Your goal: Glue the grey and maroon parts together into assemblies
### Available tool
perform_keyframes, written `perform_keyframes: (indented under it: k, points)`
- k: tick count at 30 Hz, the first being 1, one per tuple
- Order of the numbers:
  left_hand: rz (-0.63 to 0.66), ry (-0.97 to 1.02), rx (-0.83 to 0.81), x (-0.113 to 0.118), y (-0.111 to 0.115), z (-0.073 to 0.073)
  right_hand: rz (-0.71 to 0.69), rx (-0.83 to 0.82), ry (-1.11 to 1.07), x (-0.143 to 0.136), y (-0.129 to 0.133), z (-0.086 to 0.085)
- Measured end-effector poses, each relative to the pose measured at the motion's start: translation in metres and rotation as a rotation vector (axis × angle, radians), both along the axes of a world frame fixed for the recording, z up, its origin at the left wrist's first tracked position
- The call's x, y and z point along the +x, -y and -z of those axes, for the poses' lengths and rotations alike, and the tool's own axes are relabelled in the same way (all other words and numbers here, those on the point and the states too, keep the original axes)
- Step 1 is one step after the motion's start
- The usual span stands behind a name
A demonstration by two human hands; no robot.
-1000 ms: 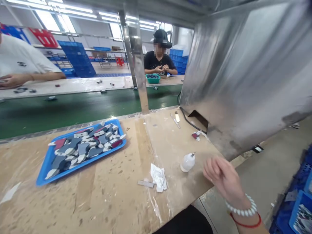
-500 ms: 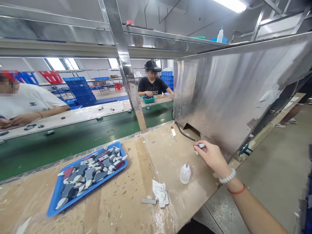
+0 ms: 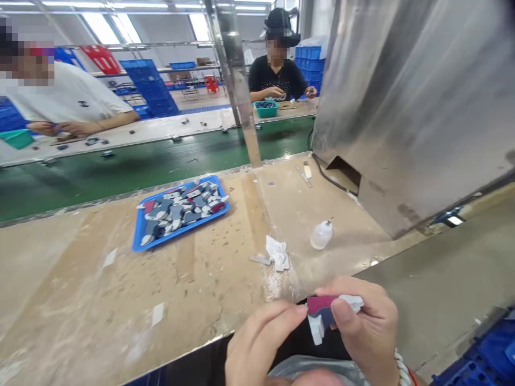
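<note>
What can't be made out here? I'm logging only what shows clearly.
Head view only:
- Small piece: the right hand covers part of it; shape unclear.
- Left hand: cut off by the bottom edge.
- Parts in the blue tray: too small to identify.
- Clear bag: cut off below; contents hidden.

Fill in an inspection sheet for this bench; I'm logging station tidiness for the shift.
Surface: worn wooden bench, scuffed, with clear film taped over part of it.
Job's things: small red, grey and white piece pinched between both hands; blue tray heaped with similar pieces.
Clutter: crumpled white wipe, small grey strip, white squeeze bottle, flat tools near the metal housing.
Grippers: left hand and right hand both grip the piece at the bench edge.
Cables: black cable runs into the metal housing.
Surroundings: green conveyor; two other people seated beyond it; blue crates behind.
</note>
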State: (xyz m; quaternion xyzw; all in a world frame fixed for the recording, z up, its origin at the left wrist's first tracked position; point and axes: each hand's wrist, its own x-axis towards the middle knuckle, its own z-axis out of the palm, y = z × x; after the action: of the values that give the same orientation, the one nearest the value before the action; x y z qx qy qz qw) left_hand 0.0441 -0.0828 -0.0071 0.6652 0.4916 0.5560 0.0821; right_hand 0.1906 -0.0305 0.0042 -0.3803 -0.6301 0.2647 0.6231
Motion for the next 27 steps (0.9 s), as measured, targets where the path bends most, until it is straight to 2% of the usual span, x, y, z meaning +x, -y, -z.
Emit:
perform_keyframes:
  k: [3, 5, 7, 12, 18, 21, 24, 27]
  points:
    - [0.022, 0.020, 0.060, -0.003, -0.002, 0.000, -0.131, -0.024, 0.019, -0.010, 0.003, 0.006]
    - [0.041, 0.031, 0.029, -0.012, -0.002, 0.000, -0.235, -0.065, 0.052, -0.010, 0.003, 0.011]
    - [0.031, 0.035, -0.047, -0.022, 0.000, 0.001, -0.281, -0.067, 0.101, -0.009, 0.002, 0.014]
    - [-0.015, 0.093, -0.101, -0.032, 0.003, 0.004, -0.335, 0.135, 0.259, -0.013, -0.004, 0.013]
    - [-0.080, 0.175, -0.138, -0.030, 0.005, 0.007, -0.188, 0.184, 0.316, -0.029, 0.001, 0.012]
    - [-0.026, 0.185, -0.182, -0.035, 0.005, 0.005, -0.128, 0.184, 0.334, -0.031, 0.006, 0.016]
    - [0.069, 0.112, -0.207, -0.041, 0.004, 0.001, -0.069, 0.186, 0.383, -0.026, 0.011, 0.020]
    - [0.067, 0.040, -0.177, -0.043, 0.004, -0.002, -0.089, 0.166, 0.455, -0.016, 0.017, 0.026]
